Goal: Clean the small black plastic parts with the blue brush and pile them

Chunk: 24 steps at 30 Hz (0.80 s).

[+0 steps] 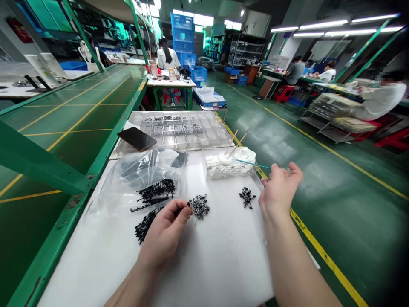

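My left hand [164,234] pinches a tiny black part [188,208] at its fingertips, right beside a heap of small black-and-silver rings [200,207]. Black moulded parts on runners lie in two clumps [156,193] on the white foam sheet [217,268], partly on a clear plastic bag [137,183]. A small black pile [247,197] sits between the rings and my right hand [279,189]. That hand is raised at the sheet's far right edge, fingers slightly apart. A thin blue stick [252,164] runs from a white tub [230,166] towards those fingers; any grip on it is unclear.
A clear compartment tray [179,130] holding small dark parts and a black phone [137,138] lie beyond the sheet. A green workbench [64,128] runs along the left, a green floor with yellow lines [335,192] to the right. Several co-workers sit at benches farther off.
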Motion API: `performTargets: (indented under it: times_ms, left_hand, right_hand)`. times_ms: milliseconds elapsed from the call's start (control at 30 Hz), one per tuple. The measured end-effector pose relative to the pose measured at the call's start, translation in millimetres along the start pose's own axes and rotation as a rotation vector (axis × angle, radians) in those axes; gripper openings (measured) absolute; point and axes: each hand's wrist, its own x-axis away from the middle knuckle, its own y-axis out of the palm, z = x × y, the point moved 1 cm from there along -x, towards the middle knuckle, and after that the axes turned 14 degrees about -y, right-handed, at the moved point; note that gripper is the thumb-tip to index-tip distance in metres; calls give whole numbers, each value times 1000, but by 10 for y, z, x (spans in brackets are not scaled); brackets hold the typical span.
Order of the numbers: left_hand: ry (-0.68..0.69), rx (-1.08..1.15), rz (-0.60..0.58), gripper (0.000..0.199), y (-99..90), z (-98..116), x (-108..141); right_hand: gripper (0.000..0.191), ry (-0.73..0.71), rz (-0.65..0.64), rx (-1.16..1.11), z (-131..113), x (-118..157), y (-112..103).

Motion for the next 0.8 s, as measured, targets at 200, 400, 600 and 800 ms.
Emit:
performTargets:
  times_ms: [200,400,600,800]
  left_hand:
    - [15,-28,29,40,-47,-24,-57]
    - [11,-75,23,42,-61,-41,-61]
    - [-7,-79,20,40,-22,32,5]
    - [92,17,95,32,-17,135,105]
  right_hand:
    - [29,372,-27,-35,247,-189,-18]
    - [23,437,-37,-123,230,-194,52]
    - [24,357,-74,-218,-71,-109,29]
    - [22,400,-363,-451,-314,199,57]
